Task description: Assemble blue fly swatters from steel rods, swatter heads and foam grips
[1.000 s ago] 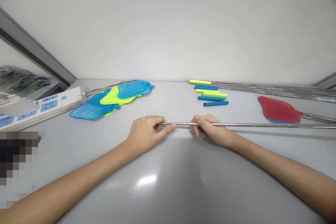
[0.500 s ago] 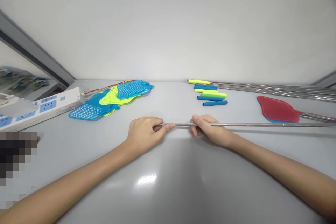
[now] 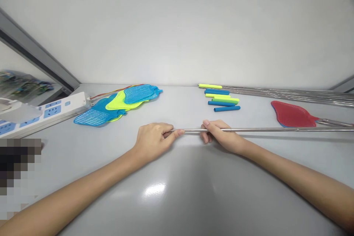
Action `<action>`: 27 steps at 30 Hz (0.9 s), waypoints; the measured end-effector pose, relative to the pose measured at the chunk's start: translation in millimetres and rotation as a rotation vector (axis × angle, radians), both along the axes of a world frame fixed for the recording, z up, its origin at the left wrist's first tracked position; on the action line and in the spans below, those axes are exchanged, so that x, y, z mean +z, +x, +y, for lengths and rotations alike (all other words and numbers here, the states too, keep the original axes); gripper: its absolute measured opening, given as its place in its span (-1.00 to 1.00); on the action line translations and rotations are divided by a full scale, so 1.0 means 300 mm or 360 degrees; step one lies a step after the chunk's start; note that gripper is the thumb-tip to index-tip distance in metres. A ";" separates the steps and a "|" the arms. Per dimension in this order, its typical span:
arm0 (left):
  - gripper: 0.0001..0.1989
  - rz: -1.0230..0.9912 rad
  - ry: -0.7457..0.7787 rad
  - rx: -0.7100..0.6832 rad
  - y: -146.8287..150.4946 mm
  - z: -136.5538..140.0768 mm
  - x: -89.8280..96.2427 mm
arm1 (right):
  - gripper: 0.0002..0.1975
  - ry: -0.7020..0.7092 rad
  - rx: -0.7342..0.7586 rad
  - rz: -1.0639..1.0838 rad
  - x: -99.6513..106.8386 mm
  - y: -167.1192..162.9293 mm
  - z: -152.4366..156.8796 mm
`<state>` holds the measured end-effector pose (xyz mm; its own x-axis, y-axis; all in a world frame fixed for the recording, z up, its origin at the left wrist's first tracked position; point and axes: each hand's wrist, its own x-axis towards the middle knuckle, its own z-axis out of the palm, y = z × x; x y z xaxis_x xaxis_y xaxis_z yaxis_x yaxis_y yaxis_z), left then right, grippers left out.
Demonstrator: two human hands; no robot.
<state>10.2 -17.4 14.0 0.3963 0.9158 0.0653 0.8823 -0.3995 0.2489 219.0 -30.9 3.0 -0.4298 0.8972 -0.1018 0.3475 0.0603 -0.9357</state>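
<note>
A thin metal rod (image 3: 260,129) runs level from between my hands out past the right edge of the view. My left hand (image 3: 155,138) pinches its left end between thumb and fingers, which hide the tip. A short way along, my right hand (image 3: 221,136) is closed round the same rod, thumb on top. Beyond the hands lie several short blue and yellow-green grip tubes (image 3: 227,109). Further left is a pile of blue and yellow-green fly swatter heads (image 3: 95,113). To the right, a red swatter head (image 3: 295,114) lies over a blue one, with metal rods at its neck.
More metal rods (image 3: 298,94) lie along the wall at the back right. A white power strip (image 3: 65,105) with blue sockets and a plugged-in adapter stands at the left, red and yellow wires behind it. The grey table (image 3: 177,199) reflects light in front.
Both hands keep their hold on the rod. Its right part has tilted up very slightly, and the view has shifted a little.
</note>
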 end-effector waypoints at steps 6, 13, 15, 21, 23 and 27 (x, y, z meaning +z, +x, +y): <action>-0.53 0.0011 -0.0010 -0.0016 -0.001 0.001 0.000 | -0.48 -0.0007 -0.0002 0.0012 0.002 0.000 0.000; -0.53 0.0011 -0.0006 -0.0032 0.001 -0.001 0.001 | -0.48 0.0006 -0.0022 0.0026 0.002 -0.004 0.001; -0.54 -0.0001 -0.0008 -0.0037 0.002 -0.002 0.003 | -0.49 0.0012 -0.0025 0.0031 0.000 -0.005 0.002; -0.55 -0.0013 -0.0029 -0.0045 0.003 -0.001 0.004 | -0.50 0.0019 -0.0038 0.0055 0.001 -0.004 0.003; -0.55 -0.0020 -0.0029 -0.0041 0.004 -0.001 0.004 | -0.50 0.0018 -0.0042 0.0063 0.003 -0.003 0.002; -0.55 -0.0016 -0.0028 -0.0034 0.006 -0.003 0.005 | -0.51 -0.0007 -0.0062 0.0108 0.006 -0.003 0.002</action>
